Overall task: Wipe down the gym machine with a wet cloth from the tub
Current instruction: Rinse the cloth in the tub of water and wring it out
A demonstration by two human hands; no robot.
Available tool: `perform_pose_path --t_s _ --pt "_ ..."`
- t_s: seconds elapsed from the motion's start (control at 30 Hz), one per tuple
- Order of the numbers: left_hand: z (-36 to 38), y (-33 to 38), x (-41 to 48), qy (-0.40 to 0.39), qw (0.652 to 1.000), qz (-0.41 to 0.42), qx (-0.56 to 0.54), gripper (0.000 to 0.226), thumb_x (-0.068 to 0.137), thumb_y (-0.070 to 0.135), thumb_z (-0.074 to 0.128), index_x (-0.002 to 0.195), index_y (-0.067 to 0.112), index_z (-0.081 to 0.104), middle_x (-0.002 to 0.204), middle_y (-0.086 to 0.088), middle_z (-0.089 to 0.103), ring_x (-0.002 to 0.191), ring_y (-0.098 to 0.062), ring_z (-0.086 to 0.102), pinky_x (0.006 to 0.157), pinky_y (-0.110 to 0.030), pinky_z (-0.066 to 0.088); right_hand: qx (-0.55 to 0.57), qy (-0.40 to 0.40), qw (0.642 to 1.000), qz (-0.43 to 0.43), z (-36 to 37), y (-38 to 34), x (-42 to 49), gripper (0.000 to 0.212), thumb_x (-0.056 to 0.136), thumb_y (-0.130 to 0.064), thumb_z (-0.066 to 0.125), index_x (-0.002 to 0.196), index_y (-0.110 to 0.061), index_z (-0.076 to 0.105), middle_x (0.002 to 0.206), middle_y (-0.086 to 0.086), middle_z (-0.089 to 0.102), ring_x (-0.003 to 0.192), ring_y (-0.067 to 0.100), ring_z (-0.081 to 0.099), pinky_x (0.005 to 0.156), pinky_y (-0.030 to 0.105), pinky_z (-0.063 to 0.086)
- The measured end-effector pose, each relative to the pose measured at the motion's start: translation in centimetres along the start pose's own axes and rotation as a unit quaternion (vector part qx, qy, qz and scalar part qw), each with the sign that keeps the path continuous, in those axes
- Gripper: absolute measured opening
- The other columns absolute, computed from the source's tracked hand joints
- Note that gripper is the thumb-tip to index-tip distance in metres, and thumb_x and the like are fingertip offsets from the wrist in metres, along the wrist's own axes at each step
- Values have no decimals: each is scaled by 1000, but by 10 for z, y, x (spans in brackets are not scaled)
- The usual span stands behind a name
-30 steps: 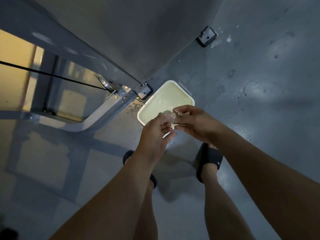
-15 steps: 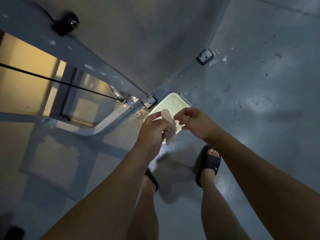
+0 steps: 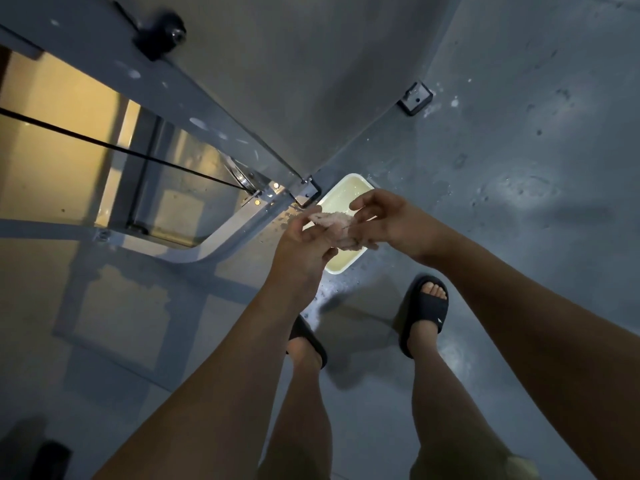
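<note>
The pale pinkish wet cloth (image 3: 337, 227) is pinched at both ends: the left hand (image 3: 304, 245) grips its near-left end between thumb and curled fingers, and the right hand (image 3: 388, 220) pinches the opposite end with its fingertips. Half a second ago the cloth hung bunched from the left hand alone, with the right hand just beside it. A second ago both hands were closed tight together around it. Now it is drawn out between the two hands, so the wringing looks finished and the cloth is likely being opened for wiping; no wiping has begun.

Both forearms reach forward and down and converge, with the backs of the hands toward the camera and the wrists roughly level.

Directly beneath the grip sits the white rectangular plastic tub (image 3: 347, 268) of yellowish water, partly hidden by the hands. Just left of the grip is the grey metal gym machine (image 3: 277, 81), whose bolted corner foot is close to the left thumb. A thin black cable (image 3: 121, 150) runs further left. Below the grip, black slide sandals (image 3: 424, 313) stand on the wet grey floor (image 3: 519, 202).
</note>
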State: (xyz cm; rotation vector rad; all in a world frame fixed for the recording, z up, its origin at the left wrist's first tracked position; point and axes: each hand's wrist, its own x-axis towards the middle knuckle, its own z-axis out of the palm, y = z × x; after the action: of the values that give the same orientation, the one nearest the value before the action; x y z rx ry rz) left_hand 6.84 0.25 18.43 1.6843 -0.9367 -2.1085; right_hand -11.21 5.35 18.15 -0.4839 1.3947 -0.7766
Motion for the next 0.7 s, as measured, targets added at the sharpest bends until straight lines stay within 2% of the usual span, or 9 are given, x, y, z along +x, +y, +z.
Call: perform_pose_path --t_s 0.1,0.17,0.23,0.3,0.37,0.43,0.53,0.6,0.7 --pt "-6 4 -3 -17 1000 8 5 70 79 2 78 141 -3 45 117 -25 70 104 -41 71 96 -51 57 -59 -1 998 -5 6 -1 1 24 82 -24 82 103 -16 71 91 9 72 83 20 65 81 36 52" --pt "-9 10 -7 -5 999 5 41 71 71 10 83 136 4 54 114 -15 74 104 -33 73 96 -48 58 -107 38 993 -32 6 -3 2 10 86 -19 81 93 -16 74 84 4 69 76 10 62 76 26 48" --pt "-11 14 -9 -13 993 14 118 51 76 18 85 124 11 68 109 -10 76 105 -34 71 98 -49 57 -129 80 986 -67 5 -4 5 9 87 -12 79 87 -18 73 70 -3 59 62 4 51 65 19 41" --pt "-14 20 -10 -36 985 12 170 25 87 23 80 111 15 75 101 -6 78 101 -32 72 91 -45 55 -139 83 982 -101 8 -4 6 11 89 -7 77 87 -16 70 65 -5 51 58 5 43 60 18 37" --pt "-14 24 -10 -24 985 4 170 19 87 26 80 100 14 75 92 -3 79 88 -23 72 83 -41 54 -149 93 977 -120 15 -3 6 10 89 -8 75 88 -14 67 79 -5 56 66 6 49 65 15 41" --pt "-13 27 -9 -3 990 2 140 25 87 24 79 101 5 71 95 -12 77 87 -26 71 85 -42 56 -155 115 975 -107 19 -3 6 11 89 -10 75 89 -10 65 95 -3 60 77 8 57 70 12 43" --pt "-15 29 -11 -29 997 27 71 8 93 7 66 97 1 70 93 -24 72 86 -35 69 81 -39 59 -164 59 984 -38 17 -4 6 13 88 -13 74 94 -9 64 88 -4 70 80 11 62 77 26 47" --pt "-19 28 -11 -36 998 37 45 18 92 2 62 106 8 70 95 -24 70 86 -37 66 80 -44 55 -117 10 993 -25 18 -1 5 17 85 -15 73 98 -9 62 89 -2 71 82 10 66 82 31 49" --pt "-21 28 -13 -54 996 47 50 36 95 1 60 128 14 64 113 -19 71 94 -29 69 78 -42 53 -24 43 999 -6 22 -2 2 34 79 -37 61 107 -18 62 104 -9 66 95 8 66 88 30 49"
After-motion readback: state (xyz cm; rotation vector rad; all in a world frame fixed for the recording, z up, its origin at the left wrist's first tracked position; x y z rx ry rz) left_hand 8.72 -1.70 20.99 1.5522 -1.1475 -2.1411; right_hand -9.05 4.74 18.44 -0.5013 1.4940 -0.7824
